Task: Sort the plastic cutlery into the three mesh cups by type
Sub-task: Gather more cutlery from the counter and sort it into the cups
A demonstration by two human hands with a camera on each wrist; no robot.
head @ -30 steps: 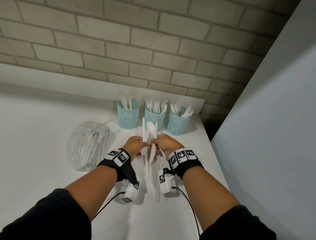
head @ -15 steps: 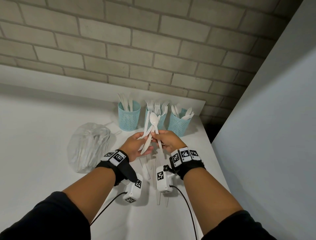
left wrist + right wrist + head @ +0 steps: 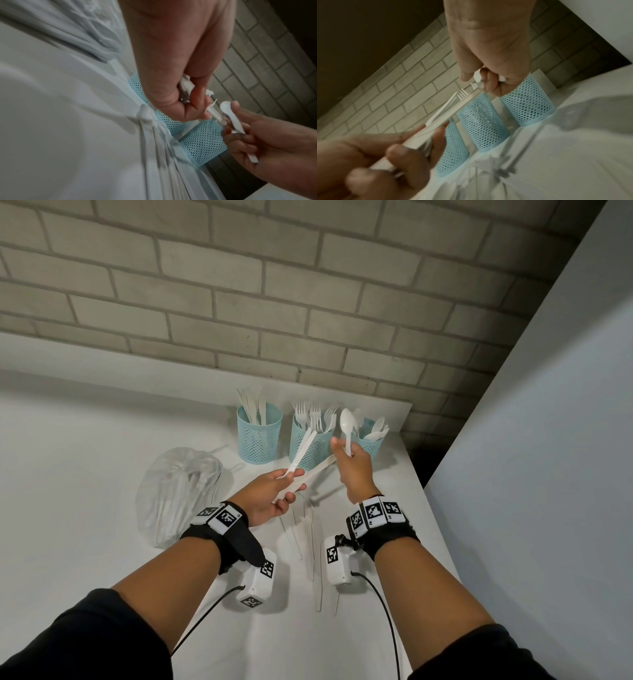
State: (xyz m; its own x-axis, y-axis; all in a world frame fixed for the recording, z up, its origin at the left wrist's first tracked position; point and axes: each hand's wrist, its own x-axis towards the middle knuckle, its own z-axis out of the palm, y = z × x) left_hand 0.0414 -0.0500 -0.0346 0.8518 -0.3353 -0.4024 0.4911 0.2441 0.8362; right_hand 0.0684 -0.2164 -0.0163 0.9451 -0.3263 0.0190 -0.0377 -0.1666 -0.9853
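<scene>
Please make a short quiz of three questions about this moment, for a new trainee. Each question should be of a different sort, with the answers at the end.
1. True or false: the right hand holds a spoon with its bowl pointing up.
2. Which cup stands nearest the plastic bag? A) the cup of knives B) the cup of forks C) the cup of spoons
3. Fill in: the left hand holds several pieces of white ____.

Key
1. True.
2. A: it is the leftmost of the three in the head view.
3. Cutlery; their heads are hidden in the grip, so the type is unclear. More pieces lie on the table.
</scene>
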